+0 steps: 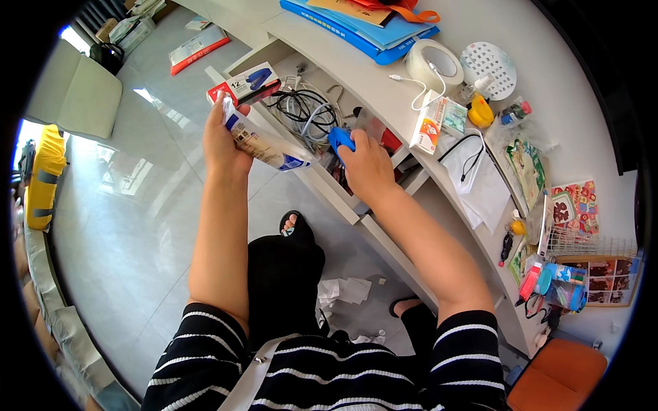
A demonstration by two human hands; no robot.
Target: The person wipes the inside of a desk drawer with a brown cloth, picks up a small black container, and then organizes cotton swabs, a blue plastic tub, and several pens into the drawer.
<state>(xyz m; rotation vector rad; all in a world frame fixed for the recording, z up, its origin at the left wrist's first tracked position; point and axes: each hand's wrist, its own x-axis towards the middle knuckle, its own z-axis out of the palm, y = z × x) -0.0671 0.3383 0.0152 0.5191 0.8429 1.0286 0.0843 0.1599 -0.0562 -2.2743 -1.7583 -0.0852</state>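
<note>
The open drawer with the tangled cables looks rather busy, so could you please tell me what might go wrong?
The blue object in the right hand could snag on the tangled cables in the drawer. The white-and-blue packet in the left hand, near the drawer's front edge, may fall if the grip slips. The small white-and-orange box near the desk edge might get knocked off.

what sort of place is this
Probably a home study or small office: there's a long desk, an open drawer holding tangled cables, and a blue folder on top.
</note>
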